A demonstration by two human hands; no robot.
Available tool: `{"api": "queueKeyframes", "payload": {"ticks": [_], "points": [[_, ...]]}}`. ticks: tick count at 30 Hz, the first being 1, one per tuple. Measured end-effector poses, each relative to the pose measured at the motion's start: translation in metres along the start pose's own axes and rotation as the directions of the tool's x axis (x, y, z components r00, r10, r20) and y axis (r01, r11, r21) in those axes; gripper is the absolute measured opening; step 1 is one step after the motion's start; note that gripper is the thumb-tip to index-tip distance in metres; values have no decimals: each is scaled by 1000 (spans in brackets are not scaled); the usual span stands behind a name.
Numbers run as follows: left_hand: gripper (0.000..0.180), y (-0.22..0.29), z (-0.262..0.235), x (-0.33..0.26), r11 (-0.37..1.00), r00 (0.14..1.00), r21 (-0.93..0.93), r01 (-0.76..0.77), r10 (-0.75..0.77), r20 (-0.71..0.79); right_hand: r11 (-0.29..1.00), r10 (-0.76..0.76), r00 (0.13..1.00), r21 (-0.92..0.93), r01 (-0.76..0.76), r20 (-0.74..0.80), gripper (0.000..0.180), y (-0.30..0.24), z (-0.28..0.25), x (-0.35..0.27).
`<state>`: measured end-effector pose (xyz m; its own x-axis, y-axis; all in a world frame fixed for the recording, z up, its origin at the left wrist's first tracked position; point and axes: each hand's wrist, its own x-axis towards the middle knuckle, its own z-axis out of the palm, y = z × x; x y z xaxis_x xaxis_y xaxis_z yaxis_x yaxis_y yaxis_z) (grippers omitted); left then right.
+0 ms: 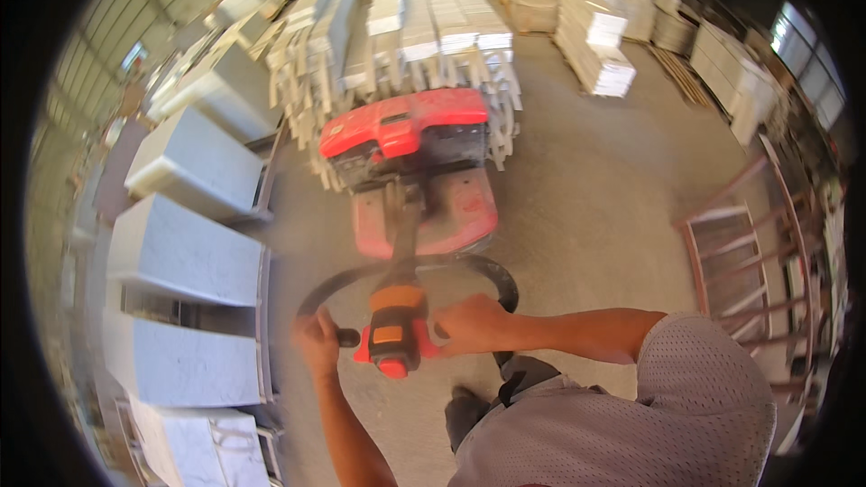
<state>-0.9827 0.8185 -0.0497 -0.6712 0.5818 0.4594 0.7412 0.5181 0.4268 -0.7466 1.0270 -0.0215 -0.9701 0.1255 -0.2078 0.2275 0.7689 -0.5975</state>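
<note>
Between hands (316, 340) (471, 325) gripping handle (498, 275): control head (397, 315), unreadable orange label (388, 334).

A pale grey-mauve shirt (595, 437) fills the space between four and five o'clock, its knit pricked all over with small dark dots in rows, like mesh. Its loose right sleeve (699, 374), toward four o'clock, is wide and rounded, with a plain hem that ends well short of the wrist. Both forearms are bare, the left one (354, 433) at seven o'clock. The left hand (317, 343) and right hand (474, 325) are bare too, slightly blurred. Dark grey trousers (534, 373) show near five o'clock, softly creased.
</note>
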Motion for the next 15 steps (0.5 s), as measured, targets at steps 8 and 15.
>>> {"api": "queueKeyframes", "payload": {"ticks": [8, 15], "points": [[51, -5, 15, 27, 993, 1000, 118, 21, -23, 15, 995, -52, 995, -91, 44, -86, 59, 15, -20, 27], [46, 10, 32, 21, 982, 995, 166, -93, 95, -5, 999, 20, 999, -24, -21, -39, 54, 35, -22, 13]]}}
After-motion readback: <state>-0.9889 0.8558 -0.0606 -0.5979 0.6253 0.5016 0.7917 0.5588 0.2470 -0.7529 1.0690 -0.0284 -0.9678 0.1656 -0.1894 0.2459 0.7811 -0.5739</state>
